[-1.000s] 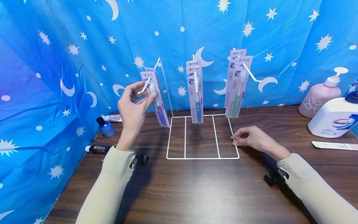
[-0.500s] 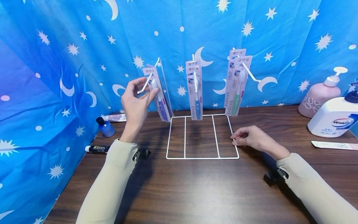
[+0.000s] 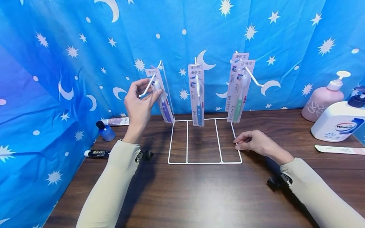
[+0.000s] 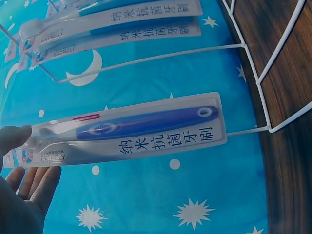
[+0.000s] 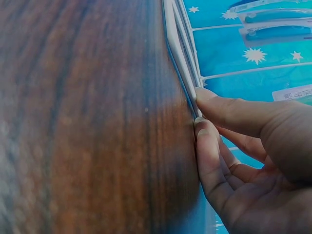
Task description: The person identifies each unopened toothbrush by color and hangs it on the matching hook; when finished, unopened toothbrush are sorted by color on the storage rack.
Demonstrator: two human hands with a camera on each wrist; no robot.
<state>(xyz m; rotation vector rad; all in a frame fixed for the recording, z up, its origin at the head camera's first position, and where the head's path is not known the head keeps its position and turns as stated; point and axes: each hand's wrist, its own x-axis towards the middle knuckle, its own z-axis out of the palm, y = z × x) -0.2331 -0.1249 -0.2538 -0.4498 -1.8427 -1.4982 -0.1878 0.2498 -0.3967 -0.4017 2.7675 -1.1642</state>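
My left hand [image 3: 139, 103] pinches the upper part of a packaged purple toothbrush [image 4: 146, 124] between thumb and fingers. That package hangs on the left hook of a white wire rack [image 3: 205, 163], with another package mostly hidden behind it. On the middle hook hang packaged blue toothbrushes [image 3: 198, 104], one behind another. Packaged green toothbrushes [image 3: 238, 101] hang from the right hook. Low at the rack's right side, my right hand [image 3: 258, 142] pinches the base wire [image 5: 183, 58] between thumb and fingertips.
A small blue bottle [image 3: 106, 130], a tube [image 3: 117, 121] and a black tube [image 3: 98, 154] lie or stand at left. On the right are a pink pump bottle [image 3: 322, 101], a white bottle [image 3: 336, 125] and a flat pale strip [image 3: 339, 149]. A blue curtain [image 3: 94, 57] hangs behind.
My left hand has slid the purple toothbrush package back along its hook, slightly to the right, close to the package behind. The right hand stays on the base wire.
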